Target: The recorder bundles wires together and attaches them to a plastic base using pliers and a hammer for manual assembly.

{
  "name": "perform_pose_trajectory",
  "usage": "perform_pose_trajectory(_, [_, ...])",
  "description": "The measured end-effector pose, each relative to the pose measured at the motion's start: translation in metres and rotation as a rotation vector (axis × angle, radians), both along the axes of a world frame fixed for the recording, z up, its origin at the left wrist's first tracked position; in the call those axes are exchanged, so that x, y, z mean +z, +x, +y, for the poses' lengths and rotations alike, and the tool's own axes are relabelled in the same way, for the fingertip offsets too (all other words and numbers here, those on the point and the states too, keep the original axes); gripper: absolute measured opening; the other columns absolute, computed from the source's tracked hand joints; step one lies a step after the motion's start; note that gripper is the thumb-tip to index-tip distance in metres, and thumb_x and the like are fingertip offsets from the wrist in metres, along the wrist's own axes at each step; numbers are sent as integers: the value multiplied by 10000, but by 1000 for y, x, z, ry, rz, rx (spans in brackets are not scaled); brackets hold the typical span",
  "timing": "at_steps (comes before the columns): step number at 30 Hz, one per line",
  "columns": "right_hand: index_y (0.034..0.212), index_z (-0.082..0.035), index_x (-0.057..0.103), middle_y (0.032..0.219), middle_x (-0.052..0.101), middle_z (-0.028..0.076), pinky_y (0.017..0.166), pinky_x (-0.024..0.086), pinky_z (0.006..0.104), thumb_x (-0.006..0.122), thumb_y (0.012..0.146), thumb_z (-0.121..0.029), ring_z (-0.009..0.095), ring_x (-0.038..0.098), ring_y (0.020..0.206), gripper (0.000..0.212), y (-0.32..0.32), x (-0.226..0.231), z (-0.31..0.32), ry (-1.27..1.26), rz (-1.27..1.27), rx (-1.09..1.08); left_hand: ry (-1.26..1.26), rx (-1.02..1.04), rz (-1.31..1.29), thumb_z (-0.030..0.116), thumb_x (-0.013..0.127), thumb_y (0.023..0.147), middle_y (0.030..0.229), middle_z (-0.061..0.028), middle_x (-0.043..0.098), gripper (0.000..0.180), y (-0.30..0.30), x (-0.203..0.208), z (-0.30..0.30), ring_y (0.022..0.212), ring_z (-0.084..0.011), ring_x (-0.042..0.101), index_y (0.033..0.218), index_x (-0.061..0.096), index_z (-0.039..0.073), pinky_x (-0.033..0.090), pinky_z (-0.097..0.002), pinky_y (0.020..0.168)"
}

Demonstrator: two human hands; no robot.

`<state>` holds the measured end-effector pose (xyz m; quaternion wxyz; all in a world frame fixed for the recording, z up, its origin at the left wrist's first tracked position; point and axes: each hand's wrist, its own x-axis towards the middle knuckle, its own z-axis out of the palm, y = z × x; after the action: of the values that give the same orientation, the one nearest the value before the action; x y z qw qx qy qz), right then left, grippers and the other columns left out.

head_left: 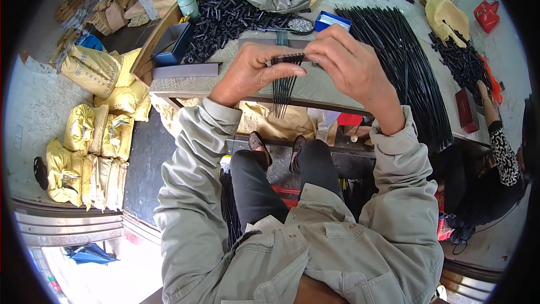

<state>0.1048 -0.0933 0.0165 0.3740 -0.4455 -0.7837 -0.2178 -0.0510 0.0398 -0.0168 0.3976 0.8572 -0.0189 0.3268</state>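
Upper centre, I see the left hand (251,71) grasping black rods (285,91); right hand's (347,63) grip, I can't tell. The rod pile (396,62), upper right, seems left to do.

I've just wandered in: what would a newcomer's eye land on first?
Probably the broad sheaf of long, thin black rods spread across the grey worktable, right of the hands. Next, the heap of small black tubular pieces at its far left. In the middle, the left hand holds a row of slim black strands, the right hand close at its right end.
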Motion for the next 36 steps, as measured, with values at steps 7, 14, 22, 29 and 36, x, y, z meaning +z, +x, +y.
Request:
perform_pose_trajectory(7, [979,-20,532,864,539,106,563,479,306,593,765,18,258,592,709,226,-16,-4,1,-114,57,-58,93,42,-167,263,705,713,695,-76,618,302,1,-15,5,587,-123,520,912,659,41,426,-265,559])
perform_pose_trajectory(14, [965,-66,549,861,534,67,571,463,307,590,772,-24,234,574,735,202,-24,-7,8,-67,70,-49,127,55,-116,330,720,660,773,-68,632,384,4,-26,9,678,-192,587,931,658,65,452,-298,614])
perform_pose_trajectory(22, [823,-113,581,817,516,9,523,411,268,616,743,-160,176,524,609,99,-22,15,-16,-213,-313,-57,797,389,296,464,721,578,1230,-99,507,685,16,-125,21,1203,-238,418,1162,535,160,287,-452,996])
perform_pose_trajectory(29, [827,-92,610,745,538,36,495,391,297,623,714,-132,197,539,591,120,-29,55,-133,-471,-251,113,835,431,82,465,714,561,1135,-75,563,615,18,-123,-24,1162,-236,461,1087,570,180,314,-419,986])
perform_pose_trajectory(36, [670,-82,577,789,567,52,590,366,323,562,818,-367,201,482,606,321,44,60,-301,-449,-124,537,556,300,-16,406,679,662,611,-19,514,336,-42,-56,-61,600,-239,539,638,555,95,409,-358,565])
